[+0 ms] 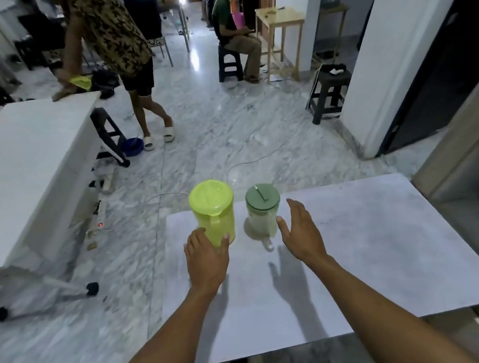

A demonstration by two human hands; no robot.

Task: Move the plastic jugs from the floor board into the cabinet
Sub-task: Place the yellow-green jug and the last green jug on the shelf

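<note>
While left hand point(208, 255) cups yellow jug point(213, 211) (upright) | right hand point(300, 231) open

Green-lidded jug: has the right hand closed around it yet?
No: the right hand is open beside the green-lidded jug, which stands on the floor board, fingers spread and not wrapped around it.

Two jugs are set upright on the far left part of the floor board point(360, 257), the left jug point(213, 211) just beside the right jug point(262, 213). The left hand point(206, 256) is placed before the left jug, the right hand point(302, 231) right of the right jug. A desk point(22, 170) is found well left of the board
</note>
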